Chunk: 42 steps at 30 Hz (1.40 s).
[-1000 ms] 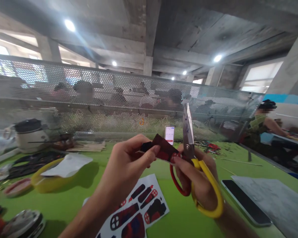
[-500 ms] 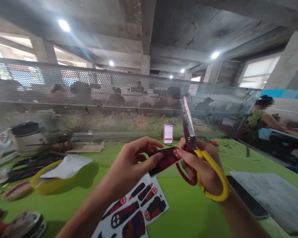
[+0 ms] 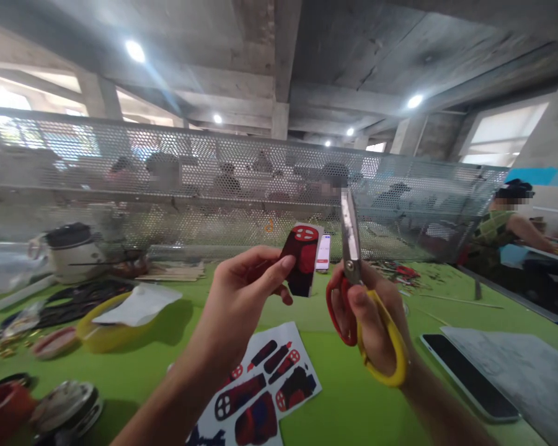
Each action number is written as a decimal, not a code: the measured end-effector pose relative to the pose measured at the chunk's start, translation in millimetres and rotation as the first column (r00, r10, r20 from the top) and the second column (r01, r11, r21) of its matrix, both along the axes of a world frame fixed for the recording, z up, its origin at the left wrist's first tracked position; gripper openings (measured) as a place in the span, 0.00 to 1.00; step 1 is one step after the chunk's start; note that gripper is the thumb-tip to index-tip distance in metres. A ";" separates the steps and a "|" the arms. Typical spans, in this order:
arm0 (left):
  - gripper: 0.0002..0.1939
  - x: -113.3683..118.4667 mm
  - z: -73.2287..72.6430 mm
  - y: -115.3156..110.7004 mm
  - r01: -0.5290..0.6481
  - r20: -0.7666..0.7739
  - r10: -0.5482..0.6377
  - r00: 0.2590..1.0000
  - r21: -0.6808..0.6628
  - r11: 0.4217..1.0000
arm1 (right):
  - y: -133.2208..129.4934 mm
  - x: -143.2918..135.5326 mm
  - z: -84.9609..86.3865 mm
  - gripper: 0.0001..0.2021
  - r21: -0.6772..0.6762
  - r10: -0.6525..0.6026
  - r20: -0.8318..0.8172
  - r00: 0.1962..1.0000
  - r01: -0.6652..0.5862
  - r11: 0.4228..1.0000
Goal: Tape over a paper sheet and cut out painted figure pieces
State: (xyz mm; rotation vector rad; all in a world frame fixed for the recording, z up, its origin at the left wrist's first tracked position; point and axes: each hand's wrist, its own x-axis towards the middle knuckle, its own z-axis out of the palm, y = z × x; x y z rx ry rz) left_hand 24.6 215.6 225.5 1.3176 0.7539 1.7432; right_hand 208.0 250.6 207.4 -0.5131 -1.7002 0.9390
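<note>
Between thumb and fingers, my left hand [image 3: 246,291] pinches a dark red-and-black paper cutout [image 3: 303,260] with a red wheel-like shape at its upper end and a thin white margin. It is held upright above the table. Just to its right, my right hand [image 3: 376,316] grips scissors [image 3: 351,241] with one yellow and one red handle loop. Their blades are closed and point upward, apart from the paper. Below my left hand lies a white printed sheet [image 3: 297,344] with several similar red, black and blue shapes, partly covered by my forearm.
A lit phone [image 3: 323,253] stands upright behind the cutout, before a perforated metal screen [image 3: 242,204]. At right lie a dark phone [image 3: 469,375] and a paper sheet [image 3: 516,365]. Leftward are a yellow ring-shaped item [image 3: 90,328], a mug [image 3: 74,254] and tins. A person [image 3: 506,223] sits far right.
My left hand has turned the cutout from slanted to upright. My right hand has let go of its edge and drawn apart from it, still holding the scissors. The view has shifted slightly.
</note>
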 end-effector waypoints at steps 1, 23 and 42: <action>0.07 1.2 1.0 -2.1 0.013 0.034 -0.013 0.999 0.004 1.000 | -2.1 -1.9 -0.1 0.16 -0.019 -0.030 0.027 0.999 0.030 0.999; 0.08 24.2 -2.9 -5.6 0.269 -0.124 -0.282 0.951 -0.108 0.957 | -17.8 3.4 7.6 0.08 -0.108 -0.097 -0.050 0.994 0.091 0.990; 0.03 11.9 -3.9 -6.8 0.245 -0.200 -0.273 0.941 -0.153 0.957 | -20.0 3.8 13.0 0.08 -0.105 -0.141 -0.084 0.986 0.132 0.986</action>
